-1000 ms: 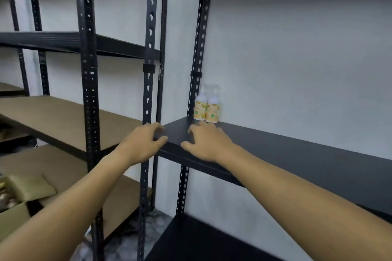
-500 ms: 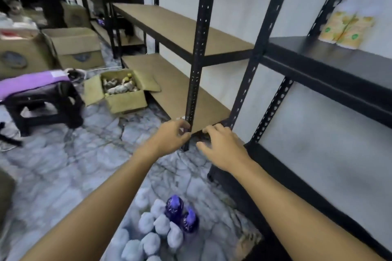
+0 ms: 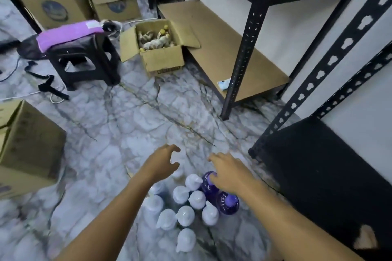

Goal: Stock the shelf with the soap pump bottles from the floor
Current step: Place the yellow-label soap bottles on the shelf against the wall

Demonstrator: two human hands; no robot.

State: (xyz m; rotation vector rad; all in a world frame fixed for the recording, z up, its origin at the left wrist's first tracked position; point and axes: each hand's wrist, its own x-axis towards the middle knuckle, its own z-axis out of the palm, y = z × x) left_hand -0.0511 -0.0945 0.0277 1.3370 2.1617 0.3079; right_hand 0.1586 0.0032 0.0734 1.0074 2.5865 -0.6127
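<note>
Both hands drop from the shelf: our left hand [image 3: 162, 162] and right hand [image 3: 230, 172] hover spread, empty, over the bottles [image 3: 192, 203], ready for another pickup.

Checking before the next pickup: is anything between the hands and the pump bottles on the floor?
Nothing visible is. The left hand and right hand hang open over the cluster of pump bottles, the right one above a purple bottle. Only bare floor surrounds the cluster; the open box sits well beyond it.
</note>
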